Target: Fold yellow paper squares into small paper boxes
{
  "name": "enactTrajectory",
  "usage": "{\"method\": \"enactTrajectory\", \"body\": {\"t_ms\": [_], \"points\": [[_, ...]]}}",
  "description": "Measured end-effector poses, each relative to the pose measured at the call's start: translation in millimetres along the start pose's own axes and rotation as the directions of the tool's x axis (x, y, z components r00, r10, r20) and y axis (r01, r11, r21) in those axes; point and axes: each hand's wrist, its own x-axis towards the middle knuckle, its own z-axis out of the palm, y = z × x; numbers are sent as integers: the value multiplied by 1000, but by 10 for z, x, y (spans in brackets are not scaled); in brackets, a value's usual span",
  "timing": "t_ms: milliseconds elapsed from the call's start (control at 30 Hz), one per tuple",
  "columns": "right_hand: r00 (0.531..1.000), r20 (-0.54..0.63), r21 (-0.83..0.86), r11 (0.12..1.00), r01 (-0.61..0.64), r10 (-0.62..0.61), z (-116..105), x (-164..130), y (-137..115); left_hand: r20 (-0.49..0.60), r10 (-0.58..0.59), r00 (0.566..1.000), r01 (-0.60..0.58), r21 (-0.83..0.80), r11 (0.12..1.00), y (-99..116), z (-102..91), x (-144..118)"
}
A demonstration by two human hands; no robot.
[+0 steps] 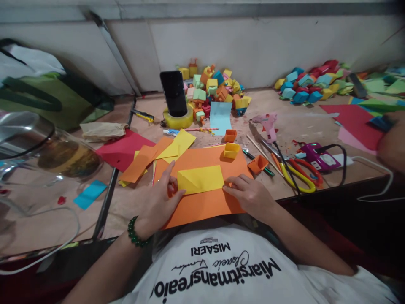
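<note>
A folded yellow paper rectangle [200, 179] lies on a large orange sheet [202, 202] at the table's near edge. My left hand [160, 200] presses its left end with thumb and fingers. My right hand [248, 194] rests fingertips on its right edge. Both hands pin the paper flat against the orange sheet. A green bead bracelet [136, 234] circles my left wrist.
Small folded paper cups [231, 150] stand just beyond the sheet. Yellow and red scissors [299, 175], a pink glue gun [268, 124] and a charger [316, 154] lie right. A phone [173, 93] leans in a tape roll before a pile of folded pieces [215, 88]. Loose papers [142, 158] lie left.
</note>
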Motion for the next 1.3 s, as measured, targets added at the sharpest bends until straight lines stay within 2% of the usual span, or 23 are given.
{"method": "enactTrajectory", "body": {"t_ms": [100, 200, 233, 300, 367, 433, 567, 700, 767, 900, 1033, 1167, 1233, 1300], "points": [[988, -143, 6, 998, -61, 61, -60, 77, -85, -90, 221, 971, -213, 90, 973, 150, -43, -53], [927, -371, -13, 998, -58, 49, -177, 206, -223, -84, 476, 876, -443, 254, 860, 312, -56, -169], [920, -391, -30, 999, -27, 13, -206, 247, -265, -59, 527, 848, -486, 312, 816, 362, -49, -206], [932, -360, -39, 999, 27, -39, -221, 305, -317, 9, 588, 809, -543, 398, 740, 443, -29, -260], [953, -295, 4, 997, 76, -72, -170, 317, -317, 52, 606, 794, -562, 443, 698, 482, -14, -280], [965, -252, 88, 991, 101, -76, -78, 284, -280, 52, 597, 801, -549, 462, 696, 467, -13, -271], [975, -223, 248, 966, 75, -19, 87, 161, -202, 40, 518, 854, -480, 443, 757, 291, -35, -210], [986, -154, 428, 904, 11, 61, 115, 70, -173, 174, 432, 885, -465, 291, 836, 57, -24, -138], [992, -76, 524, 850, -46, 101, 84, 48, -157, 233, 353, 906, -402, 217, 890, -27, -8, -101], [977, 61, 597, 777, -200, 204, 13, 43, -121, 263, 193, 945, -234, 132, 963, -64, 4, -20], [945, 102, 587, 749, -308, 309, 50, 62, -123, 238, 96, 967, -113, 57, 992, 63, -9, 55], [873, -16, 421, 795, -436, 487, 133, 94, -139, 142, -34, 989, 30, 31, 999, 148, 52, 82], [881, -101, 299, 859, -416, 462, 130, 125, -135, 105, -24, 994, 16, 74, 997, 142, 105, 83], [926, -165, 174, 934, -310, 339, 99, 160, -127, 56, 53, 997, -63, 177, 982, 133, 152, 77]]}}
